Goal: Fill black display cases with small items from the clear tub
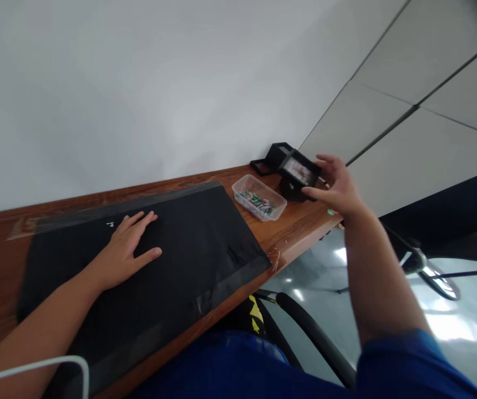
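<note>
My left hand (129, 245) lies flat and open on a black mat (205, 244) that covers most of the wooden desk (300, 227). My right hand (337, 187) reaches to the desk's right end. Its fingers and thumb are closed round a small black device with a pale screen (299, 173), which sits on a round black base. A clear plastic tub (259, 197) with several small green parts in it stands just left of the device. A small green piece (330, 211) lies on the desk under my right wrist.
A black frame-like stand (272, 157) sits behind the device against the white wall. The desk's edge runs diagonally; below it are a black chair armrest (313, 332) and a shiny floor. A white cable (55, 363) crosses my left forearm. Grey partition panels rise at right.
</note>
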